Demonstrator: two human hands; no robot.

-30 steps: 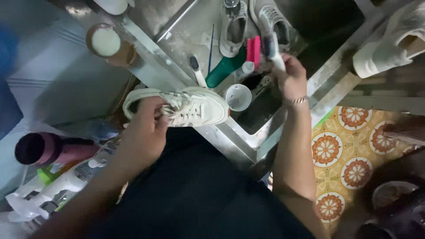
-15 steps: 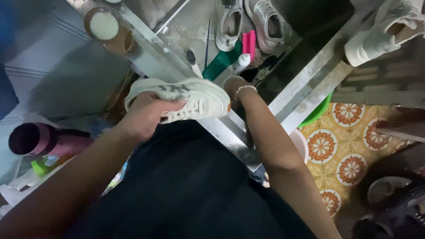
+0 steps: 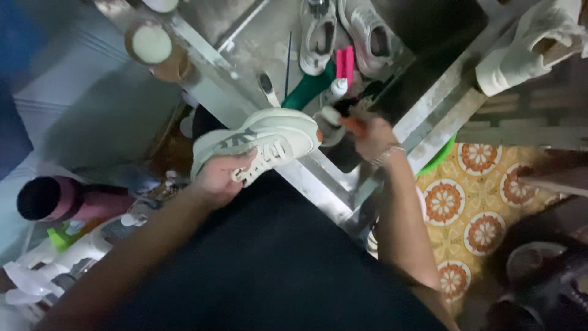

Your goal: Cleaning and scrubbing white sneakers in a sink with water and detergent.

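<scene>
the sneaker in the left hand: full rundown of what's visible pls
The sneaker is off-white with a thick pale sole, grey side markings and white laces; the upper looks like smooth leather or synthetic. It is tilted on its side, toe pointing right, above the edge of the metal sink counter. The left hand grips it from below near the laces. The right hand is close to the toe, holding something small and orange-tipped; contact with the sneaker cannot be told.

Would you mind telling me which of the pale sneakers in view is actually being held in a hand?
The cream sneaker at the counter's front edge, gripped by the left hand. The two sneakers at the back and the one at the upper right are untouched.
</scene>
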